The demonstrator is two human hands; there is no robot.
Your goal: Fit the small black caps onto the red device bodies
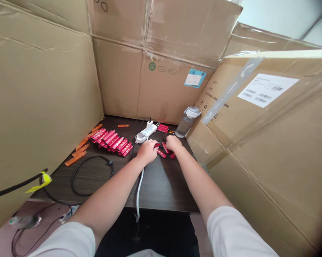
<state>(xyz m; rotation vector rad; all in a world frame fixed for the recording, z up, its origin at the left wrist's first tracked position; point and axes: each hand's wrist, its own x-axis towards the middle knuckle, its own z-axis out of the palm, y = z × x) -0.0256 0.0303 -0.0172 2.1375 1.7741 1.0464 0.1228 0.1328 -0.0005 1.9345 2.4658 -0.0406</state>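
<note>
We had both hands low over the tabletop (163, 189), just right of its middle. Left hand (148, 151): fingers curled, a red piece right at the fingertips; we couldn't tell if that grip was closed on it. Right hand (173, 143): bent down among small dark bits, fingertips hidden, so we couldn't tell that grip's state either.

Loose red sticks (161, 154) lay flat between and just below our hands. A short red row (163, 128) sat farther back, behind them. Main red pile (112, 140), some black ends showing, was left of our left hand, with orange strips (82, 144) scattered along its left side.

White power strip (139, 138) was just beyond the left hand, white plug (149, 124) upright in it. Clear bottle (184, 125) stood behind the right hand, near the cardboard box (257, 132). Black cable (73, 177) looped at front left.
</note>
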